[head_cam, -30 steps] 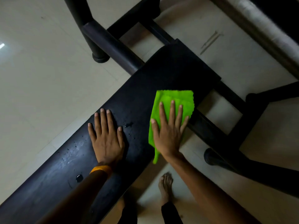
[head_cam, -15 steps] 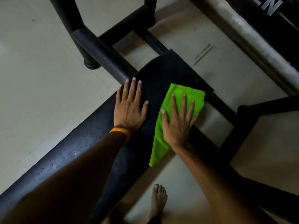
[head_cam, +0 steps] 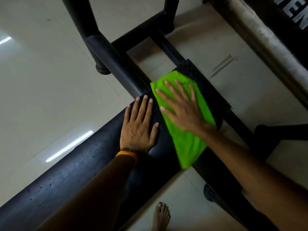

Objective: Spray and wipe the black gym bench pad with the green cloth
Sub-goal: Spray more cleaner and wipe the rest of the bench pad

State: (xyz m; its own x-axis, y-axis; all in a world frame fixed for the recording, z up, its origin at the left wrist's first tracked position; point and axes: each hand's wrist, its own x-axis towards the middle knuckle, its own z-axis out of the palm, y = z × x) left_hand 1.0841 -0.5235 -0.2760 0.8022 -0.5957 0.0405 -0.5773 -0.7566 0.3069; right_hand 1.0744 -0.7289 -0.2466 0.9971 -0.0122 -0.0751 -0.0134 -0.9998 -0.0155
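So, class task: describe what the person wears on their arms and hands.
Both forearms are bare, with no sleeves showing and no gloves. The left hand has an orange band around its wrist. The right hand shows no ring, watch or band.

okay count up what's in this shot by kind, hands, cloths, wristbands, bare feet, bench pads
Hands: 2, left hand, right hand
Green cloth: 1
Orange wristband: 1
Bare foot: 1
Black bench pad: 1
Total: 6

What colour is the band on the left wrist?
Orange wristband, seen in the head view.
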